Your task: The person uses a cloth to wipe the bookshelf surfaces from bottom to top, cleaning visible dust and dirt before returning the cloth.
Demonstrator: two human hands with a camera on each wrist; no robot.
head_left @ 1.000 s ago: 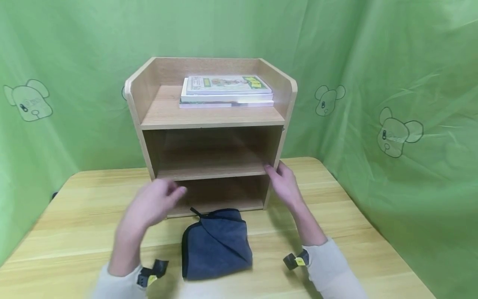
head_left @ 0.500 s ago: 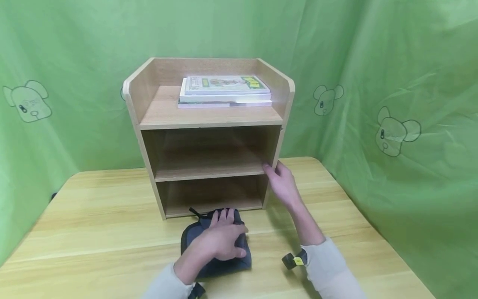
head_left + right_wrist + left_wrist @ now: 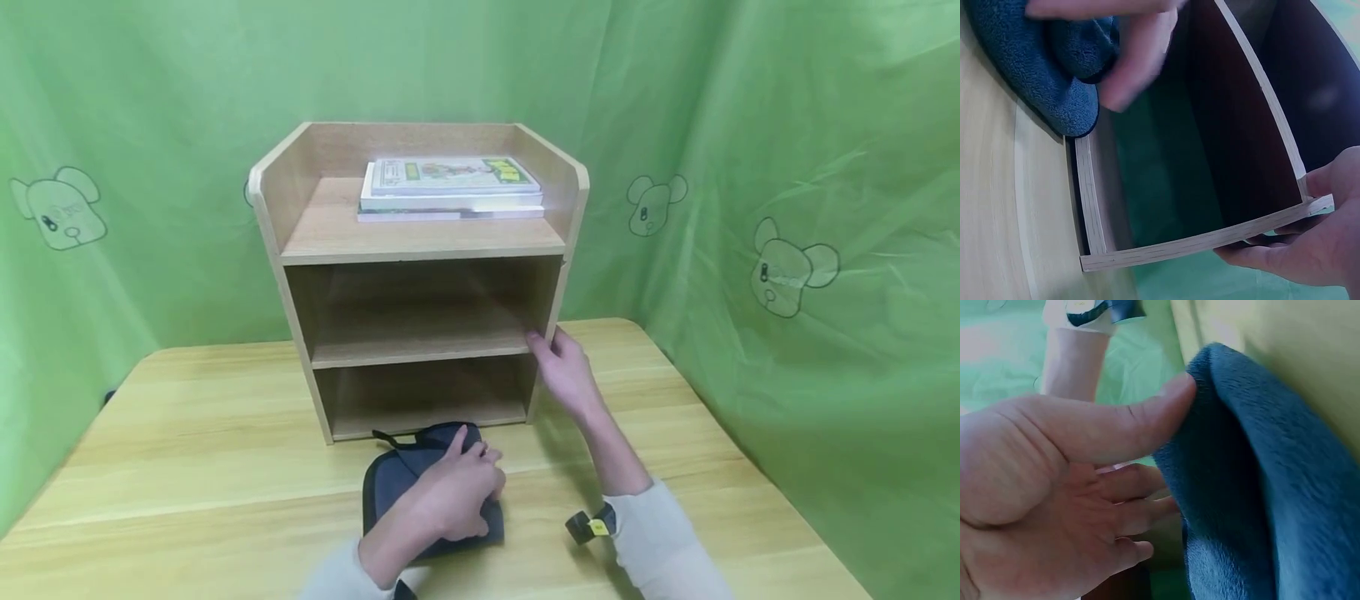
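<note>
A dark blue-grey cleaning cloth (image 3: 397, 479), folded, with black edging and a hanging loop, lies on the table before a small wooden shelf (image 3: 423, 358). My left hand (image 3: 453, 496) is over the cloth's right part in the head view, fingers bent at its edge. In the left wrist view, the thumb presses a raised fold of the plush cloth (image 3: 1297, 462), and fingertips go out of sight behind it. My right hand (image 3: 570, 375) grips the shelf's right side panel (image 3: 1210, 240), thumb at the middle board and fingers on the outer face.
Several books (image 3: 450, 192) are stacked flat on the shelf's top level. The shelf has two compartments below. The wooden table (image 3: 187, 450) reaches a green curtain (image 3: 652, 283) with mouse drawings, at the back and both sides.
My left hand has come from the shelf's lower left onto the cloth, and its spread fingers have since bent at the cloth's right edge. The right hand keeps its grip on the side panel.
</note>
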